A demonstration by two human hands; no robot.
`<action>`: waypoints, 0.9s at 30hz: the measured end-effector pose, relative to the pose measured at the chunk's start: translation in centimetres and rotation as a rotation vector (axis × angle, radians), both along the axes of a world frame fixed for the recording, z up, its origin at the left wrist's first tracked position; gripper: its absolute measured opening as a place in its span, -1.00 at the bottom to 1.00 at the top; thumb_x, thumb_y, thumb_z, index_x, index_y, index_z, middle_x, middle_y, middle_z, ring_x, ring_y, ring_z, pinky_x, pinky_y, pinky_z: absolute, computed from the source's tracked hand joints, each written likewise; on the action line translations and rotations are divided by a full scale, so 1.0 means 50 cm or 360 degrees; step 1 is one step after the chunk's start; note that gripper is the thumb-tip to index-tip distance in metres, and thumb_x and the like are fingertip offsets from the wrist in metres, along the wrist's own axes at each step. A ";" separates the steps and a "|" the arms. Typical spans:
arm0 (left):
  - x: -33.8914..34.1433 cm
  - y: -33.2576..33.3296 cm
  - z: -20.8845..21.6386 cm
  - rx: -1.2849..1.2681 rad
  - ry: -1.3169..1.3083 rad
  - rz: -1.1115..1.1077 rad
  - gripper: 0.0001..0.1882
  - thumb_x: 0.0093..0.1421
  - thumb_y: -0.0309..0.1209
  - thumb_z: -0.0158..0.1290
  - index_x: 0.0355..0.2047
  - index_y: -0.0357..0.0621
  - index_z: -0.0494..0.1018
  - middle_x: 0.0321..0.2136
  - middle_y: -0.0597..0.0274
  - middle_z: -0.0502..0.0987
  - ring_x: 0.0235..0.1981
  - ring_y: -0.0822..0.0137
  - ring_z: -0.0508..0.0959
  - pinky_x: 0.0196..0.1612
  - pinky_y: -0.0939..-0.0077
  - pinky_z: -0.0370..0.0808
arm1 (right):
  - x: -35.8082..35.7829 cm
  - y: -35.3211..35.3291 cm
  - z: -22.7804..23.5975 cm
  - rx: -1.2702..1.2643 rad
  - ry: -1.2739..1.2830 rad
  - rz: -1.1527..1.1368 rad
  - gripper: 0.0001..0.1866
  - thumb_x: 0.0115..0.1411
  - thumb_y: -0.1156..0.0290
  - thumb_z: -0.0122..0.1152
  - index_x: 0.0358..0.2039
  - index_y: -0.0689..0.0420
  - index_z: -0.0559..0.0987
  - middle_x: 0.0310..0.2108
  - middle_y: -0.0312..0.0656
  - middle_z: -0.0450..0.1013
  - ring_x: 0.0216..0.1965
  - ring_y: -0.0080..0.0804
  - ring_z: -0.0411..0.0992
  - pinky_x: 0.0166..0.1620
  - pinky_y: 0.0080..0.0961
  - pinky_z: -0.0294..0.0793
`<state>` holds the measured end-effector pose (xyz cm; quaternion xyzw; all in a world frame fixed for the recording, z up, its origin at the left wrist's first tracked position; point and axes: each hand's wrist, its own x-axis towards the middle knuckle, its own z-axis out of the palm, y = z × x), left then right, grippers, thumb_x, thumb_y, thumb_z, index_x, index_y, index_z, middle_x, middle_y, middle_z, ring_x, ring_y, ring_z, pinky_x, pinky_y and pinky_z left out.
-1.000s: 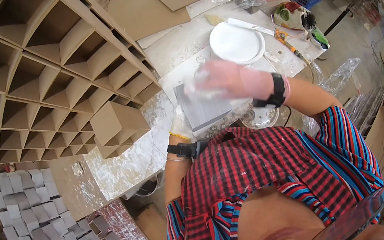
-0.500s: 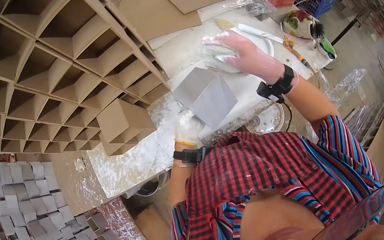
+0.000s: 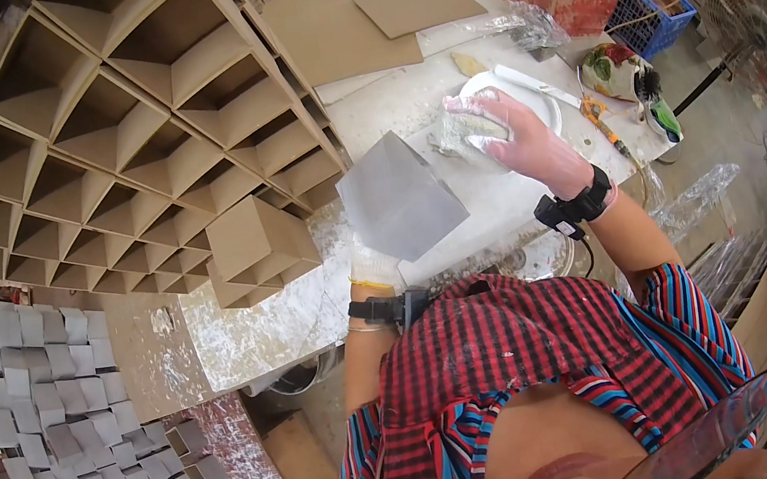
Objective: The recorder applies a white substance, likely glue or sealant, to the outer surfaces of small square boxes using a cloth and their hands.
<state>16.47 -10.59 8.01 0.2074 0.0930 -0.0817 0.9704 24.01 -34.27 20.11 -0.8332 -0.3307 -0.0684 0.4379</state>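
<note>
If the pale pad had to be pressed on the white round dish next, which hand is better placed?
Probably the right hand: it grips the pale pad and overlaps the white round dish in view. The left hand is farther off, by the grey box's lower left side.

Workshop for sure: open board boxes [image 3: 207, 122] are stacked left of the right hand [image 3: 529, 139], loads of grey boxes [image 3: 85, 396] are piled farther left, a white-splattered bench [image 3: 258, 337] is seen underneath, and a fan [image 3: 737, 13] is parked off right.
</note>
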 end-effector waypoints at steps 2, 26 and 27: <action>-0.004 -0.002 0.020 0.0048 0.0090 0.0044 -0.54 0.35 -0.23 -0.30 0.17 -0.17 0.23 0.13 -0.04 0.32 0.13 0.01 0.35 0.16 0.09 0.34 | -0.008 0.008 0.019 0.0017 0.0018 0.0088 -0.41 -0.07 0.61 0.12 0.07 0.10 0.43 -0.15 0.00 0.36 -0.06 -0.10 0.33 0.06 -0.38 0.30; -0.005 -0.009 -0.028 0.0189 0.0085 -0.0320 -0.57 0.36 -0.20 -0.23 0.10 -0.20 0.31 0.00 0.09 0.44 0.01 0.15 0.46 0.06 0.26 0.43 | 0.031 0.064 -0.018 -0.0356 -0.0633 0.0588 -0.45 -0.03 0.44 0.28 0.05 -0.09 0.48 -0.08 -0.05 0.37 -0.05 -0.11 0.38 -0.02 -0.25 0.40; 0.003 -0.017 -0.036 0.0172 0.0097 -0.0352 -0.57 0.36 -0.20 -0.23 0.10 -0.20 0.31 0.00 0.09 0.45 0.00 0.15 0.46 0.06 0.26 0.44 | 0.000 0.056 -0.019 -0.0346 -0.0659 0.0768 -0.42 -0.02 0.44 0.28 0.08 -0.11 0.45 -0.01 -0.02 0.36 -0.01 -0.10 0.37 0.04 -0.26 0.38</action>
